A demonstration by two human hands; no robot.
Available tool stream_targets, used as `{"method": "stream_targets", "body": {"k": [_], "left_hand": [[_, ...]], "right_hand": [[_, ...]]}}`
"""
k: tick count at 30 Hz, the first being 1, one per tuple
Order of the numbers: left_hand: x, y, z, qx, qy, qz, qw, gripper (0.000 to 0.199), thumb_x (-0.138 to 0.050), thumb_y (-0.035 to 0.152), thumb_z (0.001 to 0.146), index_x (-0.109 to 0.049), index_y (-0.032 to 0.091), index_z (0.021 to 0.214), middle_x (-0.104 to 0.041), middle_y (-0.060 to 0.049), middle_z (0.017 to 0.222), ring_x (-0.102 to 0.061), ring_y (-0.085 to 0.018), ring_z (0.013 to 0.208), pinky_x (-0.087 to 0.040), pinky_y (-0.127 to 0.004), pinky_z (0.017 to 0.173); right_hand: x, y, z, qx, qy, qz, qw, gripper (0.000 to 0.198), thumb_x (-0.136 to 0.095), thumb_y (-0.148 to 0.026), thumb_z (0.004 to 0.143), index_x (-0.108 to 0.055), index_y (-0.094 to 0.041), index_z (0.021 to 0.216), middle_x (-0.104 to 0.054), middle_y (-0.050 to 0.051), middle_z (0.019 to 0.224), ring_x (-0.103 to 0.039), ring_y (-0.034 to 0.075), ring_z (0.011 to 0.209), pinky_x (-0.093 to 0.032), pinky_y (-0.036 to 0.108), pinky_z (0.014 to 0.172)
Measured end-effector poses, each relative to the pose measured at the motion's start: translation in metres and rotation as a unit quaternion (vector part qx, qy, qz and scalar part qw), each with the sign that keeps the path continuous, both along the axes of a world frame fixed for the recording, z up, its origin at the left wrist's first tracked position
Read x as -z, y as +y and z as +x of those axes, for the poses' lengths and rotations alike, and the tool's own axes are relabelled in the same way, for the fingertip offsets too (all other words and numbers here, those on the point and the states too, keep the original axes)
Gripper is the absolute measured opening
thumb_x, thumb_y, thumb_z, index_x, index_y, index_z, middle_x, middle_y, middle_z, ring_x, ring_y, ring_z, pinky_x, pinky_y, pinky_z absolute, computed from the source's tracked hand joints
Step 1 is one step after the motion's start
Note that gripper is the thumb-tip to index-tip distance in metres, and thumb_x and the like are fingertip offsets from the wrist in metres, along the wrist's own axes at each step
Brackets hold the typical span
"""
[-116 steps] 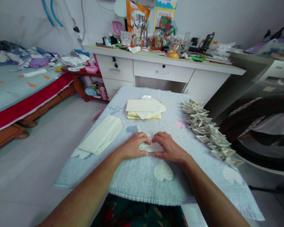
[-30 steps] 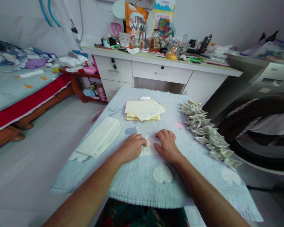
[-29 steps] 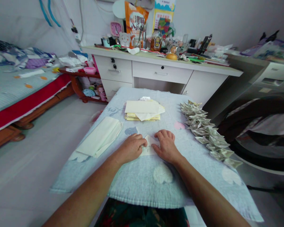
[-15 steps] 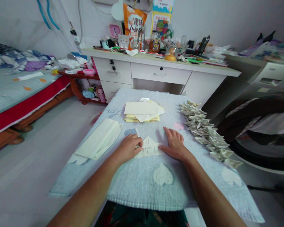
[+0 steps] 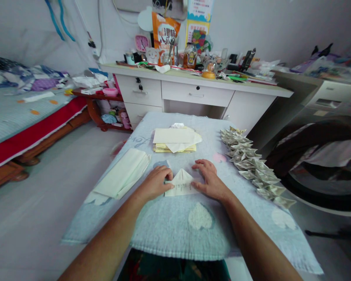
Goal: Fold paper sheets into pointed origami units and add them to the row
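A partly folded sheet of paper (image 5: pixel 181 188) with a pointed top and printed marks lies flat on the cloth before me. My left hand (image 5: pixel 157 181) is at its left edge, fingers curled and thumb pressed on that side. On the opposite side, my right hand (image 5: pixel 208 180) rests its thumb on the right edge, its fingers apart and lightly bent above the cloth. Beyond the hands sits a stack of cream paper sheets (image 5: pixel 174 136). Larger pale folded sheets (image 5: pixel 121 173) lie to the left. Rows of small folded paper pieces (image 5: pixel 251 164) stand along the right side.
A blue patterned cloth (image 5: pixel 166 230) covers the table. Behind it stands a white desk (image 5: pixel 197 91) loaded with jars, a snack bag (image 5: pixel 164 35) and a pink clock (image 5: pixel 142 43). A washing machine (image 5: pixel 324 101) is at right, a bed (image 5: pixel 32 113) at left.
The paper's lower strip has changed its fold and looks narrower from side to side. My right hand has shifted slightly left, its fingers more bent; my left hand moved a little left.
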State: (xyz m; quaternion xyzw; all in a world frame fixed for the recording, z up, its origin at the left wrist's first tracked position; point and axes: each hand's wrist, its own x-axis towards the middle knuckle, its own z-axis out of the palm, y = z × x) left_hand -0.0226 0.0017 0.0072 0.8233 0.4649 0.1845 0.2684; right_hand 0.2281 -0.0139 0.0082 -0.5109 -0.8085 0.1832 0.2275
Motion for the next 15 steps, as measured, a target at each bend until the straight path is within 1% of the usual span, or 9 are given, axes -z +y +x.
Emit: {"method": "stream_targets", "body": {"k": [2,5,7,8,10,12,13,15], "left_hand": [[0.0,-0.0005,0.0013,-0.003,-0.018,-0.019,1.0,0.01,-0.061,0.018,0.069,-0.052,0.018,0.073,-0.056,0.0,0.078,-0.051,-0.018,0.08,-0.037,-0.027,0.07],[-0.0014,-0.0011,0.0031,-0.017,-0.043,-0.061,0.997,0.011,-0.059,0.018,0.069,-0.052,0.019,0.077,-0.055,0.002,0.073,-0.052,-0.015,0.072,-0.035,-0.024,0.064],[-0.0035,-0.0013,0.0038,-0.016,-0.056,-0.081,0.995,0.013,-0.059,0.019,0.07,-0.054,0.019,0.082,-0.054,0.003,0.072,-0.051,-0.014,0.069,-0.034,-0.023,0.062],[-0.0047,-0.0014,0.0039,-0.011,-0.057,-0.089,0.994,0.011,-0.058,0.02,0.071,-0.055,0.018,0.081,-0.053,0.004,0.07,-0.05,-0.013,0.067,-0.033,-0.023,0.061],[-0.0066,-0.0016,0.0037,0.002,-0.048,-0.105,0.993,0.007,-0.057,0.024,0.074,-0.055,0.017,0.073,-0.048,0.005,0.064,-0.046,-0.012,0.062,-0.029,-0.023,0.057],[-0.007,-0.0021,0.0033,0.007,-0.05,-0.123,0.991,0.018,-0.056,0.03,0.077,-0.052,0.017,0.065,-0.042,0.005,0.059,-0.041,-0.011,0.058,-0.026,-0.023,0.054],[-0.0065,-0.0023,0.0032,0.006,-0.064,-0.132,0.989,0.021,-0.055,0.032,0.078,-0.05,0.016,0.064,-0.04,0.005,0.058,-0.039,-0.01,0.057,-0.025,-0.022,0.053],[-0.0041,-0.0026,0.0036,-0.004,-0.113,-0.147,0.983,0.024,-0.055,0.035,0.079,-0.049,0.016,0.065,-0.038,0.006,0.058,-0.038,-0.01,0.056,-0.025,-0.022,0.053]], "right_hand": [[0.0016,-0.0007,-0.0057,-0.013,0.001,0.007,1.0,0.038,-0.07,-0.041,0.073,-0.064,-0.021,0.105,-0.046,0.011,0.132,-0.031,0.031,0.129,-0.024,0.051,0.106],[0.0042,-0.0002,-0.0092,-0.037,0.014,0.002,0.999,0.014,-0.068,-0.032,0.076,-0.067,-0.021,0.083,-0.05,0.007,0.129,-0.032,0.03,0.129,-0.022,0.051,0.106],[0.0049,0.0009,-0.0088,-0.042,0.045,-0.005,0.998,0.007,-0.065,-0.026,0.078,-0.065,-0.02,0.076,-0.054,0.006,0.125,-0.036,0.028,0.126,-0.023,0.05,0.105],[0.0048,0.0017,-0.0082,-0.042,0.067,-0.009,0.997,0.006,-0.065,-0.025,0.079,-0.065,-0.02,0.076,-0.055,0.006,0.123,-0.039,0.027,0.124,-0.024,0.049,0.105],[0.0043,0.0032,-0.0066,-0.03,0.125,-0.021,0.991,0.006,-0.064,-0.025,0.079,-0.064,-0.02,0.076,-0.057,0.007,0.118,-0.044,0.025,0.118,-0.028,0.047,0.103],[0.0038,0.0043,-0.0054,-0.014,0.204,-0.04,0.978,0.01,-0.065,-0.029,0.079,-0.063,-0.019,0.076,-0.058,0.007,0.113,-0.049,0.024,0.112,-0.033,0.043,0.1],[0.0036,0.0046,-0.0053,-0.006,0.251,-0.055,0.967,0.013,-0.065,-0.032,0.079,-0.062,-0.019,0.077,-0.059,0.006,0.111,-0.052,0.022,0.108,-0.036,0.04,0.097],[0.003,0.0041,-0.0061,0.003,0.347,-0.1,0.933,0.018,-0.066,-0.037,0.079,-0.061,-0.02,0.084,-0.06,0.005,0.104,-0.056,0.02,0.098,-0.043,0.034,0.088]]}}
